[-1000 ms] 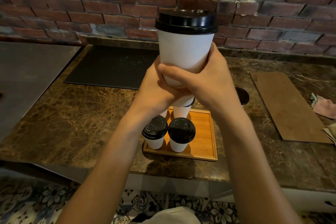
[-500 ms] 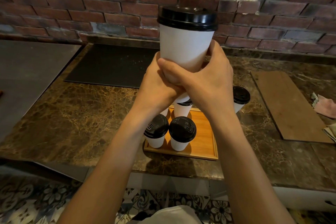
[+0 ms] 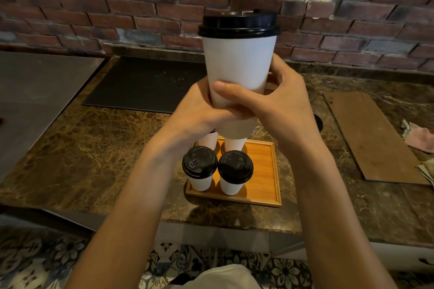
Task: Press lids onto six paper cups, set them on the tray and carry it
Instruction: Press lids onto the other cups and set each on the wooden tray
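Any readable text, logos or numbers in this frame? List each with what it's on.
No text reads clearly.
On the front left lid: raised marks around the sip tab, too blurred to read.
On the front right lid: faint embossing, too small to read.
On the raised cup: plain white wall facing the camera, no print; its black lid shows none either.

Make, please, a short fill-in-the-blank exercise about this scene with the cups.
1. The left hand and the right hand grip a white cup whose lid is ____.
2. At the front of the wooden tray stand ____ lidded cups.
3. The wall behind the counter is built of ____.
Answers: black; two; bricks.
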A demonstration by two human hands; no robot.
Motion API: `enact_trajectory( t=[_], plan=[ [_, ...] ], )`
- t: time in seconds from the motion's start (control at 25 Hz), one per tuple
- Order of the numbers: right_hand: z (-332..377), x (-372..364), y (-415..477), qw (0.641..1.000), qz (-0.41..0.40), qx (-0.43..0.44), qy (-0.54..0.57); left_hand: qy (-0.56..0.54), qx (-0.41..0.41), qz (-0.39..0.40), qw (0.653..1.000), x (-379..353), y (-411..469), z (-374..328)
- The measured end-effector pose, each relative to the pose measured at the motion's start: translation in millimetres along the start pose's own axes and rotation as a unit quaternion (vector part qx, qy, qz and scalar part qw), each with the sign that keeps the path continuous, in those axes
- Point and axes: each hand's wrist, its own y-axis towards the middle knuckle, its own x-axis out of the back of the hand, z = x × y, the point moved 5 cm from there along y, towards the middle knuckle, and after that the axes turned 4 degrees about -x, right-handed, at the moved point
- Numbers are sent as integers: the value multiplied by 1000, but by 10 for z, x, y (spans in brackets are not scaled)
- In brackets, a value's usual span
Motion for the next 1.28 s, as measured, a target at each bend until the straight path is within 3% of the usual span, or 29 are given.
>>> enact_trajectory(
  t=[0.36, 0.52, 1.04, 1.28],
  plan=[
    [-141, -25, -22, 987, 130, -9, 91, -86, -6, 87, 992, -20, -83, 34],
    [-133, -31, -20, 985, 142, -16, 101, -89, -8, 86, 992, -25, -77, 11],
    [-11, -72, 3, 999, -11, -11, -37, 86, -27, -76, 993, -68, -6, -79],
    [-62, -143, -50, 994, -57, -27, -85, 68, 0, -119, 990, -59, -30, 71]
  ],
)
